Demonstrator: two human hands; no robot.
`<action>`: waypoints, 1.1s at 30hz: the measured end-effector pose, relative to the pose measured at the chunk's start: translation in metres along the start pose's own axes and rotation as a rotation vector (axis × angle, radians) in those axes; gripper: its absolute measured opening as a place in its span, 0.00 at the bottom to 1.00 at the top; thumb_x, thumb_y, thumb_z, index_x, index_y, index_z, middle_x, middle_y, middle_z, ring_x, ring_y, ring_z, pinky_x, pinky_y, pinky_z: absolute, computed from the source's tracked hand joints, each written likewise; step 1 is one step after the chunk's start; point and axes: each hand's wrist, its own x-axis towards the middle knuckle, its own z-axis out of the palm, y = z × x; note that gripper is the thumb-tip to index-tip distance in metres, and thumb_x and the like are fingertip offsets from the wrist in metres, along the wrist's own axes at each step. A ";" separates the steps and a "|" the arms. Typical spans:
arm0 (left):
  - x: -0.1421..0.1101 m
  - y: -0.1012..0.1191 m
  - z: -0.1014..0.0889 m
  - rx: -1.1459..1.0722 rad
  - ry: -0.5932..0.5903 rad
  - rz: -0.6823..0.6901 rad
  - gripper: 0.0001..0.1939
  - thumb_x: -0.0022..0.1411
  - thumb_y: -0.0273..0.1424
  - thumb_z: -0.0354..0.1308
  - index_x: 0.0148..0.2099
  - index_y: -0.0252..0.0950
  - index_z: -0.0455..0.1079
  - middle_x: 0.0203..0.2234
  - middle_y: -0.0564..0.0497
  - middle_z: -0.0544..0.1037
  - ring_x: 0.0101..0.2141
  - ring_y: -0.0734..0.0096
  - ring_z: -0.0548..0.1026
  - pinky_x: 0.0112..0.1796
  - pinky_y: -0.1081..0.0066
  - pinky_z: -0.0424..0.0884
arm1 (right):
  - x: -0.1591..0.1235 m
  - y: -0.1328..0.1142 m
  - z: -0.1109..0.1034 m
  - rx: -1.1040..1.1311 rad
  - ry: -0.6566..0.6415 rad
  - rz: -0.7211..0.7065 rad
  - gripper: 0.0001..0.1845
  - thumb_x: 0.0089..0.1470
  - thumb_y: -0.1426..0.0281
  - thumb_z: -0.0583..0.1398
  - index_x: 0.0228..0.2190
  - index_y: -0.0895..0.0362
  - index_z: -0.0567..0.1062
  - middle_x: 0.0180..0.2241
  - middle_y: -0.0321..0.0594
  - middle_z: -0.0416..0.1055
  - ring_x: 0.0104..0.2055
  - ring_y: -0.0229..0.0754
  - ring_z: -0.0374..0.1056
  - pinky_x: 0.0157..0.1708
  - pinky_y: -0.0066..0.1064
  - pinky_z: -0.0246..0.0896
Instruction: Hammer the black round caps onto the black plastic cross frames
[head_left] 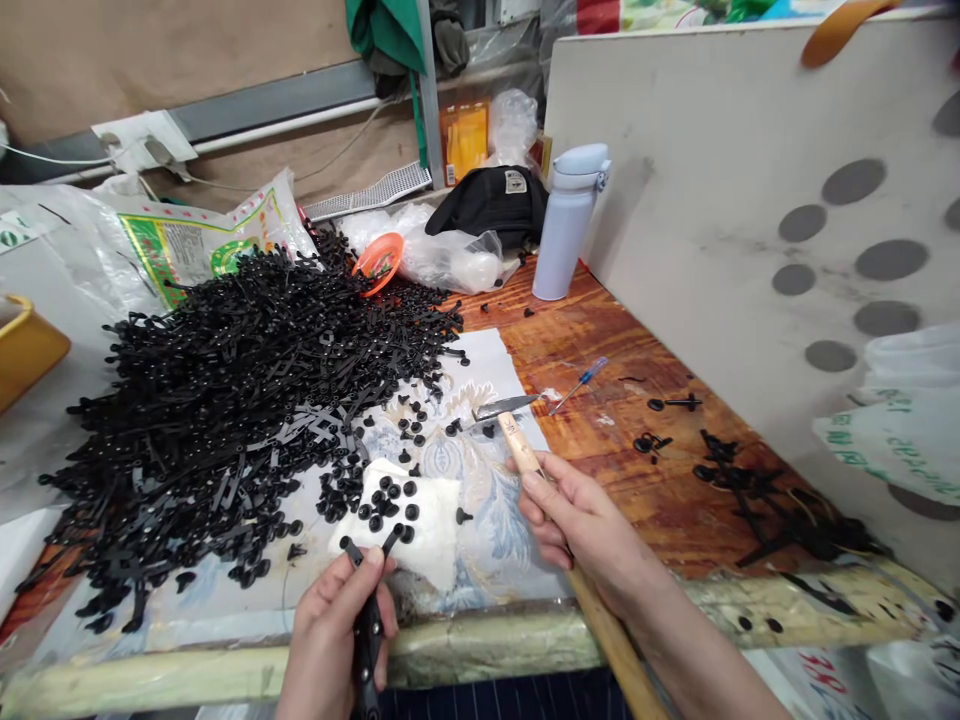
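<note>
Left hand (pixel 326 640) grips a black plastic runner (pixel 367 640), its lower end out of view; right hand (pixel 581 525) holds a wooden-handled knife (pixel 519 443) pointing toward 11 o'clock

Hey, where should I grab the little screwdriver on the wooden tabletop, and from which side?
Grip the screwdriver by its blue handle, coming down from above on the right. It lies flat on the wooden tabletop, and the thicker handle is the far end, clear of the knife in your right hand, which the thin shaft points toward.
</note>
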 end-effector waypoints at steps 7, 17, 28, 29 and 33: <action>-0.001 -0.001 0.001 0.039 -0.019 0.017 0.21 0.47 0.47 0.66 0.28 0.33 0.69 0.09 0.59 0.69 0.04 0.86 0.58 0.08 0.86 0.48 | -0.016 -0.012 0.008 -0.335 -0.045 -0.136 0.15 0.59 0.54 0.54 0.36 0.53 0.68 0.20 0.29 0.58 0.16 0.32 0.50 0.13 0.22 0.48; 0.000 -0.004 -0.003 0.051 -0.041 0.029 0.22 0.47 0.49 0.65 0.25 0.35 0.65 0.08 0.58 0.69 0.04 0.84 0.57 0.07 0.85 0.50 | -0.045 -0.018 0.024 -1.290 -0.259 -0.528 0.29 0.60 0.72 0.52 0.61 0.44 0.60 0.37 0.46 0.77 0.34 0.53 0.73 0.34 0.46 0.69; 0.003 -0.009 -0.004 0.072 -0.027 0.021 0.21 0.47 0.49 0.64 0.25 0.37 0.65 0.07 0.57 0.68 0.04 0.82 0.56 0.07 0.83 0.52 | -0.042 -0.014 0.025 -1.313 -0.224 -0.587 0.29 0.60 0.72 0.52 0.61 0.44 0.59 0.35 0.44 0.78 0.30 0.50 0.74 0.28 0.40 0.71; 0.003 -0.009 -0.004 0.073 -0.029 0.024 0.21 0.47 0.48 0.64 0.25 0.37 0.65 0.07 0.57 0.68 0.04 0.82 0.56 0.07 0.83 0.52 | -0.041 -0.015 0.026 -1.293 -0.219 -0.590 0.29 0.61 0.71 0.51 0.62 0.44 0.58 0.38 0.44 0.78 0.32 0.50 0.74 0.29 0.39 0.71; 0.004 -0.010 -0.005 0.068 -0.045 0.027 0.21 0.48 0.49 0.64 0.25 0.37 0.65 0.07 0.58 0.68 0.04 0.83 0.55 0.07 0.83 0.52 | -0.042 -0.016 0.027 -1.234 -0.206 -0.641 0.31 0.60 0.72 0.52 0.62 0.43 0.56 0.44 0.44 0.76 0.36 0.50 0.75 0.33 0.38 0.72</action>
